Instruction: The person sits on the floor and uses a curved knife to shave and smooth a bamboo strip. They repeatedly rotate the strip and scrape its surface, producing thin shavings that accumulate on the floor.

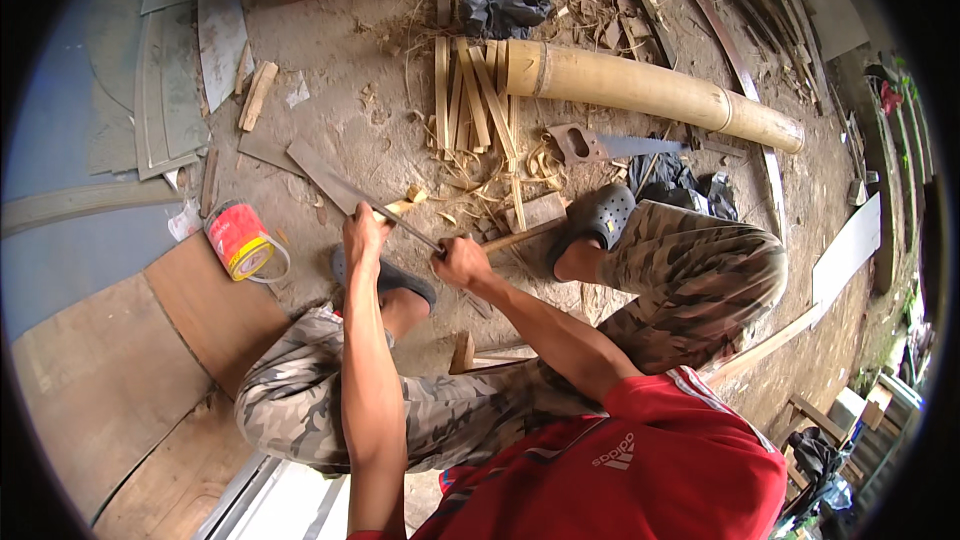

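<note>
At the far left lies a red and yellow tin can (pixel 238 240) on its side at the edge of the bare wooden boards (pixel 110 380), well clear of the work. The left hand (pixel 363 230) is closed around the near end of a thin pale bamboo strip (pixel 398 208), which it holds above the dirt ground (pixel 330 70) in front of the knees. Just beside it the right hand (pixel 462 262) is clenched on a wooden-handled blade (pixel 420 237) whose dark metal runs up toward the left hand. The hazard, as I judge it, is that closeness: should the blade jump out of the split, it would travel straight into the left fingers, or down toward the foot in the grey clog (pixel 598 216). Splinters from the split bamboo slats (pixel 472 98) are another risk to bare skin. Further right rest a thick yellow bamboo pole (pixel 650 90) and a handsaw (pixel 600 146). Where blade meets strip is too small to make out, and the fingertips of both hands are hidden.
</note>
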`<action>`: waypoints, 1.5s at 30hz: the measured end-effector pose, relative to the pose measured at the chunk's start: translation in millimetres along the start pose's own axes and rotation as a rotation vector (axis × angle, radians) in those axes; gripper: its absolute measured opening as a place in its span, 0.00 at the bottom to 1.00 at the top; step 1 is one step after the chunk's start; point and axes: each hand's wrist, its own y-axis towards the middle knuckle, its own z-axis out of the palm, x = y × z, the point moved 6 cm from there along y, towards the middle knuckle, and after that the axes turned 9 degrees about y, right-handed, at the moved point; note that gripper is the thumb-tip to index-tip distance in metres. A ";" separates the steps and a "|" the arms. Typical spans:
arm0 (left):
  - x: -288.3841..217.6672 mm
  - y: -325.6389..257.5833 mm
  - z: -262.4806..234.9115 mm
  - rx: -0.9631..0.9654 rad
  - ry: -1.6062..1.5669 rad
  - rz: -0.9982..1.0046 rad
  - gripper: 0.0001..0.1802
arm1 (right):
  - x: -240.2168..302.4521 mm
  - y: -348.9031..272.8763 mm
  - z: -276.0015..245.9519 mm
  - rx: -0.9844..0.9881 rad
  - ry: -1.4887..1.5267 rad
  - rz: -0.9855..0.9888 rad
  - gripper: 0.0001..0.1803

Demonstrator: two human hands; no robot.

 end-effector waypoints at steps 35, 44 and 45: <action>-36.6 3.3 25.9 -0.022 0.353 0.052 0.30 | 24.0 10.2 -30.1 -0.077 0.143 -0.081 0.22; -11.5 -5.0 10.8 -0.014 -0.019 -0.024 0.28 | -30.3 31.8 -7.0 0.063 -0.004 0.211 0.17; -11.4 -6.6 14.1 -0.015 -0.003 -0.015 0.27 | -29.4 28.7 -3.0 0.066 -0.001 0.186 0.16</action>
